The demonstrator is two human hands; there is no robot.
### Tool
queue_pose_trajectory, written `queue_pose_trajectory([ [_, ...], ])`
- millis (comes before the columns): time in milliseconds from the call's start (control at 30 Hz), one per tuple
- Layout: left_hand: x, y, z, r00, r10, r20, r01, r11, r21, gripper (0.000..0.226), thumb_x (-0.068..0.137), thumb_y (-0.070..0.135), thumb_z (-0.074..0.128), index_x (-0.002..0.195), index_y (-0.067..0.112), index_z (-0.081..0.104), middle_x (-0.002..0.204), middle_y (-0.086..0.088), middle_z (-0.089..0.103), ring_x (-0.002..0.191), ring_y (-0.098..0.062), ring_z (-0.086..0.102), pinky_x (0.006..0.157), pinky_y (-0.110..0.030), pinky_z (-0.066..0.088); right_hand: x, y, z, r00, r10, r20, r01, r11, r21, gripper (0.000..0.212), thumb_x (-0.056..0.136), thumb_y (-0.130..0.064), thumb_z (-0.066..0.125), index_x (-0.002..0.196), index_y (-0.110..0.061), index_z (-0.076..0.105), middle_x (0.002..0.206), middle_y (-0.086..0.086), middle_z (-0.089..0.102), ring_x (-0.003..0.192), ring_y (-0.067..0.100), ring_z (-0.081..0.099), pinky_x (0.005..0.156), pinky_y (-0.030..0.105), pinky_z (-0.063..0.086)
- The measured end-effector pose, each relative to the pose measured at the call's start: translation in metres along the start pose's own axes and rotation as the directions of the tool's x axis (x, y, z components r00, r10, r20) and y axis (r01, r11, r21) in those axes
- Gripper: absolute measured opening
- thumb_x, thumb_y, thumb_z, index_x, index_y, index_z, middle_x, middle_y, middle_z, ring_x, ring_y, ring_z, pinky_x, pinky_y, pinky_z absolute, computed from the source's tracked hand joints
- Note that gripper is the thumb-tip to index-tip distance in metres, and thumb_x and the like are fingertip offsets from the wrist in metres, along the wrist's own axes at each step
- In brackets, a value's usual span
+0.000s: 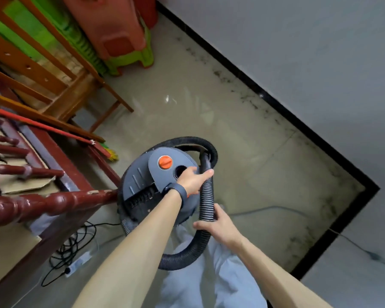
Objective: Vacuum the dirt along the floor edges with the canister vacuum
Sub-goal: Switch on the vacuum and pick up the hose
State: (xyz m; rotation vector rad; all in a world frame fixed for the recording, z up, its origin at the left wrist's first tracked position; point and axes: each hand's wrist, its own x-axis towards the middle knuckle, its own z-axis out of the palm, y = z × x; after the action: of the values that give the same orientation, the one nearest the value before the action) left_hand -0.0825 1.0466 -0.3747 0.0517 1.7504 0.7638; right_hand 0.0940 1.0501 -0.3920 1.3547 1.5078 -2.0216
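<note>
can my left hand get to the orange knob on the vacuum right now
Probably yes: the orange knob sits uncovered just beside the left hand, nothing between them, but that hand must first let go of the hose.

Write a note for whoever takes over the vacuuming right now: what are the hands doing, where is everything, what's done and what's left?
Left hand: grips the black hose near its smooth end, beside the open round port on the canister vacuum.
Right hand: grips the same hose lower down.
The vacuum stands on the floor, and the hose loops round it.
Done: no cleaning shows. Dark dirt lies along the black baseboard up to the corner.
Left: the hose end seems not yet in the port. Fit it, then vacuum the edges.
</note>
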Motion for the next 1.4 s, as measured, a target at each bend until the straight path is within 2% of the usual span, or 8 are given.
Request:
queue_pose_trajectory([
  [267,-0.056,-0.007,-0.023,0.985,0.06,0.161,-0.116,0.923,0.366,0.018,0.071,0.026,0.074,0.079,0.013,0.065,0.067,0.001,0.061,0.061,-0.017,0.056,0.055,-0.021,0.043,-0.068,-0.019,0.036,0.981,-0.097,0.168,0.14,0.953,-0.268,0.026,0.085,-0.012,0.079,0.083,-0.029,0.06,0.078,-0.013,0.068,0.071,0.01,0.065,0.073,0.035,0.056],
  [367,-0.079,-0.009,-0.053,0.973,0.13,0.19,-0.205,0.864,0.46,0.025,0.062,0.031,0.071,0.078,0.014,0.062,0.069,0.002,0.061,0.065,-0.017,0.057,0.064,-0.03,0.044,-0.069,-0.041,0.007,1.0,0.021,0.009,-0.022,0.998,0.053,0.008,0.096,-0.021,0.072,0.093,-0.018,0.066,0.089,0.002,0.073,0.071,0.012,0.066,0.068,0.03,0.048],
  [533,-0.125,0.008,-0.097,0.943,0.17,0.288,-0.3,0.81,0.504,0.026,0.057,0.028,0.074,0.083,0.027,0.071,0.074,0.004,0.063,0.071,-0.017,0.06,0.07,-0.035,0.049,-0.052,-0.091,-0.028,0.965,0.233,-0.121,-0.145,0.858,0.493,0.059,0.097,-0.062,0.058,0.119,-0.008,0.063,0.123,0.013,0.068,0.109,0.03,0.069,0.083,0.041,0.055],
  [667,-0.156,0.035,-0.118,0.925,0.206,0.321,-0.368,0.7,0.612,0.038,0.052,0.028,0.072,0.086,0.042,0.071,0.071,0.016,0.063,0.07,-0.009,0.058,0.067,-0.027,0.047,-0.042,-0.113,-0.016,0.928,0.33,-0.172,-0.109,0.683,0.722,0.044,0.099,-0.043,0.066,0.125,-0.011,0.052,0.111,0.017,0.063,0.107,0.044,0.069,0.091,0.049,0.059],
  [800,-0.175,0.051,-0.148,0.925,0.192,0.327,-0.373,0.617,0.693,0.045,0.053,0.015,0.074,0.092,0.039,0.071,0.084,0.011,0.068,0.08,-0.013,0.061,0.075,-0.032,0.051,-0.054,-0.128,-0.032,0.922,0.343,-0.178,0.035,0.386,0.922,0.02,0.103,-0.022,0.057,0.095,-0.004,0.055,0.072,0.013,0.064,0.05,0.026,0.067,0.038,0.034,0.056],
  [1100,-0.159,0.053,-0.154,0.951,0.303,0.063,-0.208,0.475,0.855,0.039,0.079,0.02,0.065,0.116,0.031,0.057,0.104,0.006,0.063,0.096,-0.018,0.06,0.074,-0.029,0.044,-0.085,-0.212,-0.036,0.961,0.044,-0.273,0.243,0.332,0.911,0.017,0.093,-0.005,0.06,0.082,-0.013,0.05,0.06,0.0,0.052,0.051,0.013,0.053,0.055,0.026,0.049],
  [1267,-0.159,0.089,-0.106,0.885,0.395,0.245,-0.445,0.568,0.692,0.061,0.066,0.029,0.076,0.122,0.032,0.053,0.105,0.002,0.064,0.087,-0.015,0.062,0.073,-0.033,0.054,-0.116,-0.248,-0.016,0.925,-0.153,-0.349,0.38,0.415,0.827,0.021,0.089,-0.006,0.074,0.087,-0.015,0.055,0.064,-0.002,0.059,0.054,0.01,0.059,0.049,0.023,0.052],
  [1400,-0.163,0.119,-0.075,0.748,0.633,0.201,-0.592,0.498,0.634,0.035,0.068,0.031,0.07,0.097,0.038,0.053,0.087,0.008,0.064,0.081,-0.016,0.061,0.072,-0.032,0.053,-0.143,-0.263,-0.007,0.862,-0.391,-0.323,0.482,0.433,0.762,0.032,0.077,-0.012,0.078,0.099,-0.012,0.054,0.082,0.001,0.057,0.074,0.013,0.06,0.075,0.029,0.049],
])
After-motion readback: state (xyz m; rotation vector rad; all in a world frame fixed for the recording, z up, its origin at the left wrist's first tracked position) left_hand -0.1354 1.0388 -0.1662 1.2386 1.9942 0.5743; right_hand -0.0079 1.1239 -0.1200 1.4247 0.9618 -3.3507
